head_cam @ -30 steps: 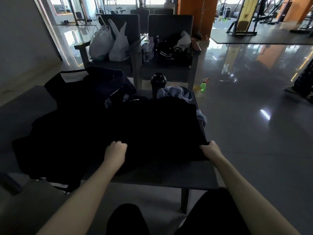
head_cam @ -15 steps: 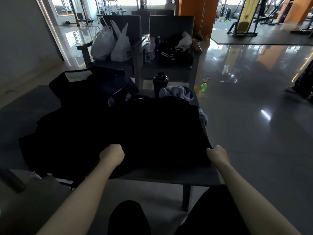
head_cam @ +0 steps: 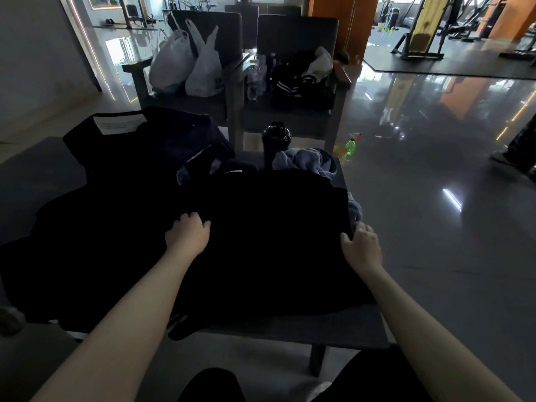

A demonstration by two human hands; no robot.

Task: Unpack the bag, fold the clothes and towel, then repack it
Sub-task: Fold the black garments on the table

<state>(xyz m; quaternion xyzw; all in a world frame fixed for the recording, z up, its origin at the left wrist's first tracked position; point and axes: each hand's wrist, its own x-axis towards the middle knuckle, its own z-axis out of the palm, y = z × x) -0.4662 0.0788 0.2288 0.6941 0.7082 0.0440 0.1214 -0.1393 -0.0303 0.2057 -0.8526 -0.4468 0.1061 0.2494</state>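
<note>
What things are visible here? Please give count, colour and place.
black garment: one, black, spread on the table.
table: one, grey, under the clothes.
bag: one, dark, white label, far left.
towel: one, grey-blue, crumpled, far right.
shaker bottle: one, black, beside the towel.
chairs: two, dark grey, behind the table.
plastic bags: two, white, on left chair.
spray bottle: one, green, on the floor.
left hand: one, gripping the garment.
right hand: one, gripping the garment's right edge.
</note>
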